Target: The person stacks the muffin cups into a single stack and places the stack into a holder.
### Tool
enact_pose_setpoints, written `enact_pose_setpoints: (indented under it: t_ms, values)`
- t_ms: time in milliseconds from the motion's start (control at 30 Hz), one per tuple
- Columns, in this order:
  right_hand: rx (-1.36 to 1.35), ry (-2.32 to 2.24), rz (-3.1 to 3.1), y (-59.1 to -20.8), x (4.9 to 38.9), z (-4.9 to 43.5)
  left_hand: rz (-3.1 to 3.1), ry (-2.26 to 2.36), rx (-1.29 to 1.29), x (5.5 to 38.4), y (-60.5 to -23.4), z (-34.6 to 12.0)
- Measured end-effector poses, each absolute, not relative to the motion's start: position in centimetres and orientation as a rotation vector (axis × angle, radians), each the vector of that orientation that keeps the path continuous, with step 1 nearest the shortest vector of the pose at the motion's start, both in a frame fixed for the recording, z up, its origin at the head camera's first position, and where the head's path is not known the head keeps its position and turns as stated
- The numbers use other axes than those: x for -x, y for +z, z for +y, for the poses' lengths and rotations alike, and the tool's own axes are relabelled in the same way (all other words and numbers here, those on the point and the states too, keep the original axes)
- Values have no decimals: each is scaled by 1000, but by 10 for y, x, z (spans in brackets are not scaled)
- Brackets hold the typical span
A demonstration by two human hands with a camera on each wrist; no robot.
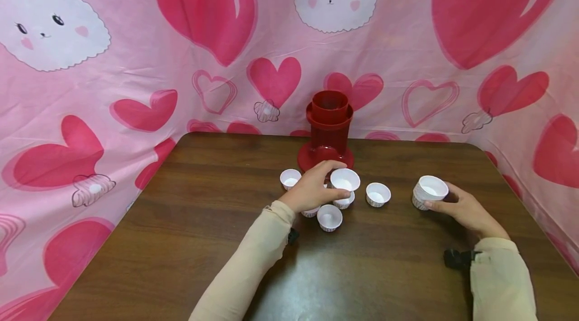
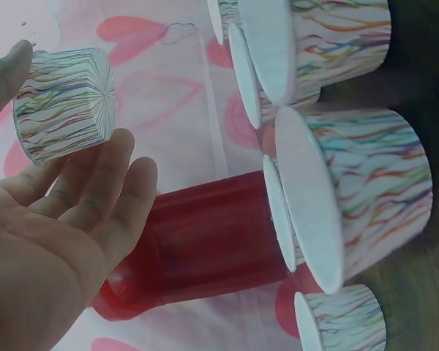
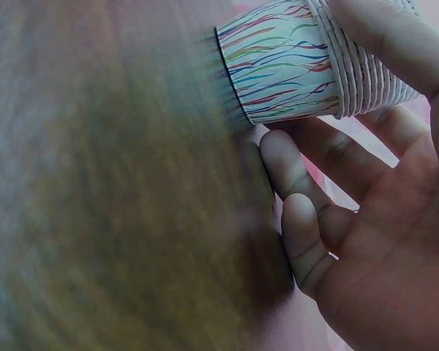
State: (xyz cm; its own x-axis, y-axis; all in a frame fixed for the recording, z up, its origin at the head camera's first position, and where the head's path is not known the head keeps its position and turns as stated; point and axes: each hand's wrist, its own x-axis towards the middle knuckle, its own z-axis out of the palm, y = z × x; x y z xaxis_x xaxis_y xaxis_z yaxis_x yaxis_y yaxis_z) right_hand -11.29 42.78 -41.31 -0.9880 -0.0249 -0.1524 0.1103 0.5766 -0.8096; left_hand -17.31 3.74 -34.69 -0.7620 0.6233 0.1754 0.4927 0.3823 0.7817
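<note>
My left hand pinches a small white paper baking cup between thumb and fingers, held above the other cups. In the left wrist view this paper cup shows thin coloured wavy lines and a pleated base. My right hand grips a stack of nested paper cups at the right of the table. The right wrist view shows several rims packed together on that stack, its base close to the tabletop. Single cups stand below and around my left hand, among them a front cup and a right one.
A red cylindrical dispenser with a round base stands at the back of the brown wooden table. Another paper cup sits left of its base. A pink cloth with hearts hangs behind the table and at its sides.
</note>
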Motion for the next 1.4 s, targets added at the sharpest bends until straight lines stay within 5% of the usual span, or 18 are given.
enact_pose_setpoints:
  t_ms: [1400]
  values:
    - [-62, -1427, 2662, -415, 113, 428, 2500, 1244, -1040, 176, -336, 93]
